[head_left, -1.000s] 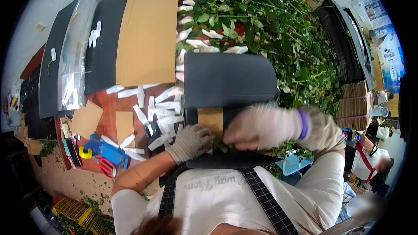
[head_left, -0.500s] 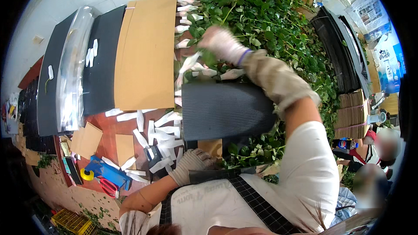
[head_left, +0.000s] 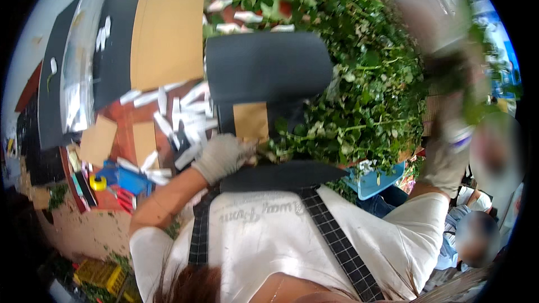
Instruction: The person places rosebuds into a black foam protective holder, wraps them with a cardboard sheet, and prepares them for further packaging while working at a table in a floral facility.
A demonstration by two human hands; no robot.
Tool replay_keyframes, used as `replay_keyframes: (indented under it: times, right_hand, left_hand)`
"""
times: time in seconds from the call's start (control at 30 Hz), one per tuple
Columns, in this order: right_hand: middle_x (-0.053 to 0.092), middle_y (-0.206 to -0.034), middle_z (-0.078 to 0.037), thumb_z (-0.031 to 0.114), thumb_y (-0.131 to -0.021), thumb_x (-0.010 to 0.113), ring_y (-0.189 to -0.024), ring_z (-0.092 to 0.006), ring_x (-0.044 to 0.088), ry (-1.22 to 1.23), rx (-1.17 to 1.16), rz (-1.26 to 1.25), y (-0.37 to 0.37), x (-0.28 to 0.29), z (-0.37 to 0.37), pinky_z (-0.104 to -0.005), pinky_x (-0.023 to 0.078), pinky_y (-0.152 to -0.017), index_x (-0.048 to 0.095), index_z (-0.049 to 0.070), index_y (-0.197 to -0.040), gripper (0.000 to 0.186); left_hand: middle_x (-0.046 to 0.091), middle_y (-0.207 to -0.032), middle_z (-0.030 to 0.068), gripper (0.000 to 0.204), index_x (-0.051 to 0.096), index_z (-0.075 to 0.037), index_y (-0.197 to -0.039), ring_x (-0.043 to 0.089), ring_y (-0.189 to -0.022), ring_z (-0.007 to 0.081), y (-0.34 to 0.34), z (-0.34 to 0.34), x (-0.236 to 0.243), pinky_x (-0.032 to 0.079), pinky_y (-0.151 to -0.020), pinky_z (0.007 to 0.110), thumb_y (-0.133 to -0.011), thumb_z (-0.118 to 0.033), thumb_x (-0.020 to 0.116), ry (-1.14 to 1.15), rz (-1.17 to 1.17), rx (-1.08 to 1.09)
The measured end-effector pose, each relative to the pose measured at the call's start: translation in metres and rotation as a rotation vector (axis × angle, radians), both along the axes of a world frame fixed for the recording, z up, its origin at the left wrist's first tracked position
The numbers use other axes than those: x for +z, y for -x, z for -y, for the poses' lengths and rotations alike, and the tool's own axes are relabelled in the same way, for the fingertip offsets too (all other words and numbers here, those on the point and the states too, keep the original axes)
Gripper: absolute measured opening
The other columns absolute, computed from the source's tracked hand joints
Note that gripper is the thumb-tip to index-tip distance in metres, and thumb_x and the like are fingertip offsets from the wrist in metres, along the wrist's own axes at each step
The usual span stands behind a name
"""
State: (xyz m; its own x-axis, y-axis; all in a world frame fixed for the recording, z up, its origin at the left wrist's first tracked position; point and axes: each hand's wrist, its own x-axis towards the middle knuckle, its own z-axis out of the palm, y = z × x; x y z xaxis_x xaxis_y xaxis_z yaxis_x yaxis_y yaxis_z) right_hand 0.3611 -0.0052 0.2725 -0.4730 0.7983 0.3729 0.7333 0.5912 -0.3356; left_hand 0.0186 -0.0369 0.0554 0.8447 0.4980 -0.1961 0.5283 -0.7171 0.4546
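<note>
My left hand [head_left: 222, 158], in a pale knit glove, rests at the near edge of a black sheet, beside a small brown cardboard piece [head_left: 251, 120]. Its fingers point right and look curled; what they hold, if anything, is hidden. My right hand [head_left: 457, 115] is far out to the right, smeared by motion. Blurred green leaves and a large pale, bud-like shape [head_left: 418, 11] surround it, as of a leafy flower stem in its grip. A ribbed black sheet [head_left: 268, 67] lies folded over ahead of my left hand. Flower stems [head_left: 365, 73] with white-sleeved heads [head_left: 247, 17] are heaped beyond.
Loose white sleeves [head_left: 193, 115] lie left of the black sheet. Farther left are a large cardboard sheet [head_left: 168, 28], a clear plastic roll [head_left: 83, 62], yellow tape [head_left: 97, 183] and red scissors [head_left: 123, 197]. A blue stool [head_left: 382, 182] and other people are at right.
My right hand has swung from the flower heap far to the right, with blurred leaves around it. My left hand remains by the cardboard piece. The whole view has shifted.
</note>
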Motion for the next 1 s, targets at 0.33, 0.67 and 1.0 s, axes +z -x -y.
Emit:
replay_keyframes:
  times: [0.33, 0.67, 1.0]
  right_hand:
    - [0.059, -0.093, -0.004, 0.018, -0.066, 0.064, -0.087, -0.0280, 0.055, 0.311, 0.091, 0.446, 0.099, -0.230, 0.045, -0.0420, 0.044, -0.075, 0.055, 0.021, -0.119, 0.054]
    - [0.058, -0.091, -0.004, 0.019, -0.066, 0.062, -0.085, -0.0271, 0.053, 0.392, 0.179, 0.254, 0.097, -0.237, 0.046, -0.0413, 0.043, -0.074, 0.054, 0.021, -0.123, 0.058]
    - [0.058, -0.091, -0.005, 0.021, -0.070, 0.061, -0.085, -0.0261, 0.055, 0.407, 0.163, 0.473, 0.112, -0.219, 0.044, -0.0406, 0.045, -0.072, 0.052, 0.020, -0.125, 0.056]
  left_hand:
    - [0.060, -0.070, 0.0163, 0.015, 0.062, -0.012, -0.081, 0.060, -0.062, 0.0331, -0.002, -0.004, 0.008, 0.047, -0.055, 0.044, -0.077, -0.024, 0.054, 0.207, 0.116, 0.025]
    - [0.054, -0.084, 0.0126, 0.021, 0.057, -0.005, -0.086, 0.053, -0.081, 0.0310, 0.007, -0.014, -0.032, 0.044, -0.071, 0.042, -0.065, -0.010, 0.057, -0.151, 0.319, 0.244]
    - [0.057, -0.074, 0.0143, 0.016, 0.064, -0.007, -0.084, 0.056, -0.074, 0.0319, 0.089, -0.043, 0.005, 0.044, -0.070, 0.043, -0.076, -0.020, 0.062, 0.157, -0.110, 0.436]
